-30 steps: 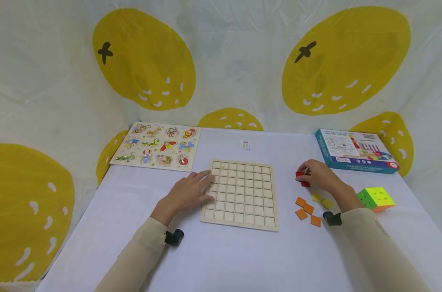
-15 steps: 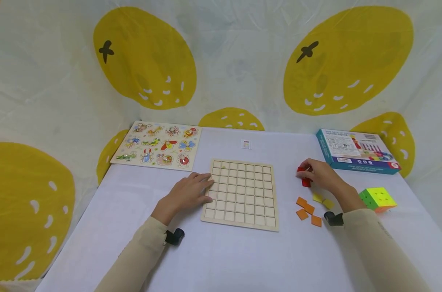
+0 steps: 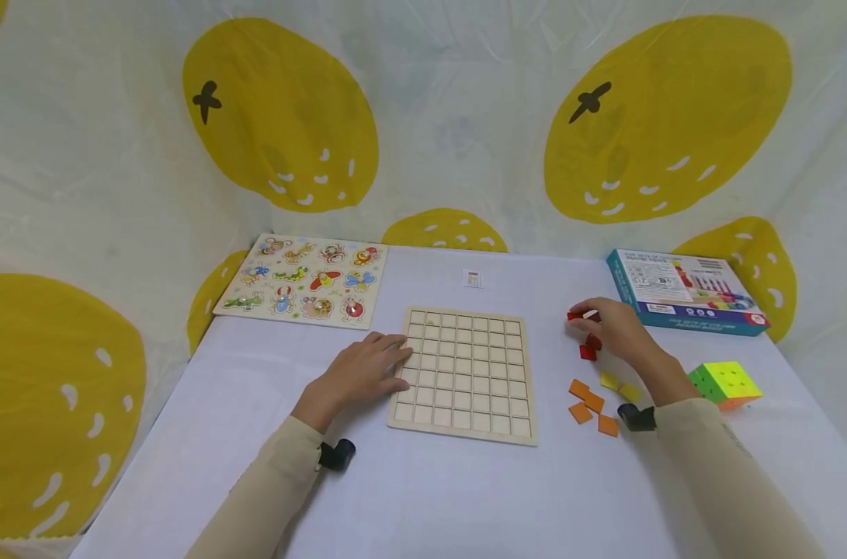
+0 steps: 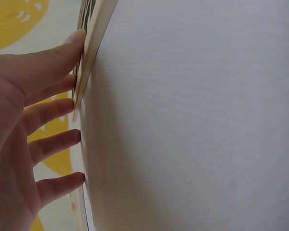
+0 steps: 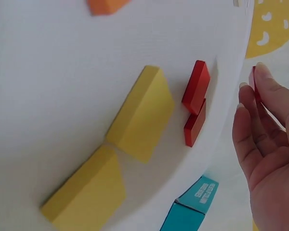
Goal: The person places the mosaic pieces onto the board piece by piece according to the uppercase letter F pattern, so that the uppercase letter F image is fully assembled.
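A pale wooden grid board lies in the middle of the table. My left hand rests at its left edge with spread fingers, the thumb on the rim in the left wrist view. Between thumb and fingertips my right hand pinches a red square tile, raised off the table in the right wrist view. Just below that hand lie two more red tiles. Nearer to me are two yellow tiles and several orange tiles, right of the board.
An insect picture puzzle lies at the back left. A small printed card is behind the board. At the right stand a teal game box and a coloured puzzle cube.
My right hand has picked one red tile from the red group and drawn it slightly up and away, so the two others show more. My left hand stays at the board's edge.
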`<move>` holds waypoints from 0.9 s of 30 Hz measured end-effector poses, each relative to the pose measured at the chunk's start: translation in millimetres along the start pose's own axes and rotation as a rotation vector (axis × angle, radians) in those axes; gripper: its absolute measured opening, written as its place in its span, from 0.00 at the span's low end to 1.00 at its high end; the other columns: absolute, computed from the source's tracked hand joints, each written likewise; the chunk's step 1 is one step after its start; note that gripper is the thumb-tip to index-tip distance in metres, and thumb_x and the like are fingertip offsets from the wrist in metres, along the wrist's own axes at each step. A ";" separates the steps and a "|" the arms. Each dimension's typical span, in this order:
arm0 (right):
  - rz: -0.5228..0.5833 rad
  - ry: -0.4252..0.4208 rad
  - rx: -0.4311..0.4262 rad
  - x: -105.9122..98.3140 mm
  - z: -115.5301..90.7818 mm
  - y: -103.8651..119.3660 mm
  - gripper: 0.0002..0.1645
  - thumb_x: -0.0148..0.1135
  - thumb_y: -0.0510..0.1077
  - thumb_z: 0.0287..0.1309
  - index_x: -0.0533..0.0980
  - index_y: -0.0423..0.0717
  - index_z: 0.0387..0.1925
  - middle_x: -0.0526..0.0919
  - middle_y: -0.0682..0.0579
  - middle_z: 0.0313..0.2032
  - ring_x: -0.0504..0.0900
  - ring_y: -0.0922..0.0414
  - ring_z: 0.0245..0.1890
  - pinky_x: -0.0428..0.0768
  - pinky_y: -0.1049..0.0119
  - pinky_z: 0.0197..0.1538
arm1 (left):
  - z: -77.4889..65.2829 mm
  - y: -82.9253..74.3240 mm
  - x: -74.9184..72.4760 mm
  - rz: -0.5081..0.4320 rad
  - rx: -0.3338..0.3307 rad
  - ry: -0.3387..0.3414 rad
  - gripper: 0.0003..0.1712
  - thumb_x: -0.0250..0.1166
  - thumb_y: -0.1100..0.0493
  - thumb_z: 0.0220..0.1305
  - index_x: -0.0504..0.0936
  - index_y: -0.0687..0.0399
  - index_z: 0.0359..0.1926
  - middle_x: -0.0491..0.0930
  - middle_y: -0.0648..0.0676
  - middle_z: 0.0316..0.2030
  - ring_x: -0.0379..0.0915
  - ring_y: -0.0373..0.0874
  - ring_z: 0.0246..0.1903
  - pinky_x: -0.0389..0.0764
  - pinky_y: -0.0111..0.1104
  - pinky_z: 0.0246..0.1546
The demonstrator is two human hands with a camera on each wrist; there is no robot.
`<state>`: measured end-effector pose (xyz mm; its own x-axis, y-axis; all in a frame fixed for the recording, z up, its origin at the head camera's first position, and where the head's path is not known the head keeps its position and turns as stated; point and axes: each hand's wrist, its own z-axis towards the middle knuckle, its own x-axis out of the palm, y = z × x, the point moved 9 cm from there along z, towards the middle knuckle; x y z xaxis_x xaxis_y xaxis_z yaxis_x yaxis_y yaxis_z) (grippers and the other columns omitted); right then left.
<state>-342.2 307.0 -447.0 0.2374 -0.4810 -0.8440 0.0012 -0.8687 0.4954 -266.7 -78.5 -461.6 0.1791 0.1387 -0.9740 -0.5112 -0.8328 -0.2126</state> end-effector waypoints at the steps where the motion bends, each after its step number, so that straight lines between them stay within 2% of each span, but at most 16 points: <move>1: -0.004 0.000 0.001 -0.2 0.2 1.7 0.24 0.62 0.45 0.70 0.75 0.42 0.64 0.80 0.35 0.56 0.79 0.44 0.48 0.88 0.60 0.47 | -0.2 0.3 0.1 -0.001 0.001 0.003 0.37 0.65 0.35 0.66 0.74 0.45 0.71 0.68 0.50 0.75 0.66 0.53 0.72 0.77 0.52 0.65; 7: 0.013 0.017 -0.010 3.8 0.2 15.5 0.25 0.63 0.40 0.69 0.75 0.44 0.65 0.77 0.35 0.61 0.78 0.40 0.55 0.89 0.56 0.48 | -0.5 0.3 0.4 -0.014 0.007 0.014 0.36 0.64 0.38 0.68 0.72 0.44 0.72 0.66 0.50 0.76 0.64 0.53 0.73 0.75 0.51 0.66; 15: 0.022 -0.020 -0.134 15.4 5.1 51.5 0.23 0.65 0.39 0.67 0.77 0.42 0.63 0.80 0.37 0.61 0.82 0.40 0.57 0.83 0.45 0.60 | -0.8 -4.1 -3.1 -0.029 0.003 -0.009 0.35 0.66 0.39 0.67 0.75 0.44 0.70 0.69 0.51 0.74 0.66 0.53 0.71 0.78 0.51 0.63; 21: 0.078 -0.022 -0.223 27.7 8.2 89.9 0.20 0.68 0.39 0.64 0.81 0.41 0.57 0.85 0.39 0.56 0.86 0.44 0.50 0.86 0.52 0.54 | -1.8 -1.4 -2.4 -0.038 -0.024 0.012 0.35 0.65 0.38 0.67 0.74 0.43 0.71 0.67 0.49 0.75 0.64 0.52 0.73 0.77 0.51 0.65; 27: 0.153 0.021 -0.256 43.8 11.3 122.7 0.19 0.71 0.40 0.62 0.82 0.44 0.55 0.86 0.42 0.53 0.87 0.48 0.47 0.86 0.58 0.52 | -1.6 -1.6 -1.2 -0.047 -0.020 0.035 0.34 0.64 0.38 0.68 0.73 0.42 0.71 0.66 0.48 0.76 0.63 0.51 0.73 0.77 0.51 0.65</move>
<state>-342.6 178.0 -425.5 0.2735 -0.5989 -0.7527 0.2084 -0.7271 0.6542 -264.7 -78.2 -459.9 0.2323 0.1594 -0.9595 -0.4849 -0.8361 -0.2563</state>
